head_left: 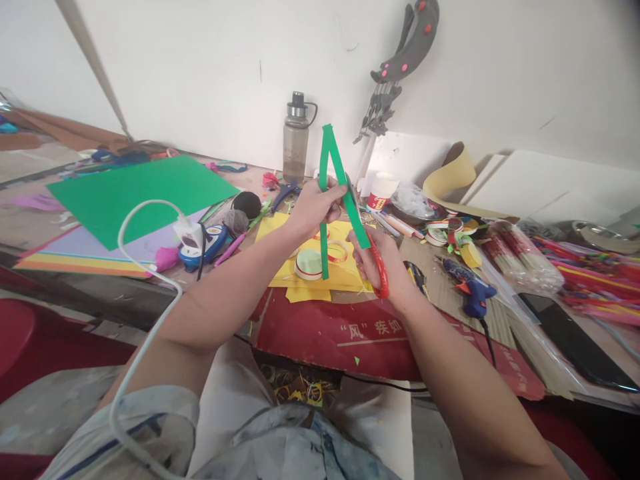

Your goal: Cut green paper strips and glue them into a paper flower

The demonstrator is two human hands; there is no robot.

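Note:
A long green paper strip (336, 157), bent to a peak at its top, hangs in two legs above the table. My left hand (323, 203) pinches it about halfway down. Scissors (381, 270) with red handles are in my right hand (373, 257); their blades point up along the right leg of the strip and are partly hidden behind it. Below the hands lie yellow sheets (280, 230), with a roll of tape (307, 265) and an orange-edged tape ring (337, 251) on them.
Green sheet (145, 193) and other coloured sheets lie left, near a power strip (203, 247) with a white cable crossing my left arm. A bottle (296, 143) and paper cup (383, 190) stand behind. Right are a blue glue gun (473, 290) and a black phone (575, 340).

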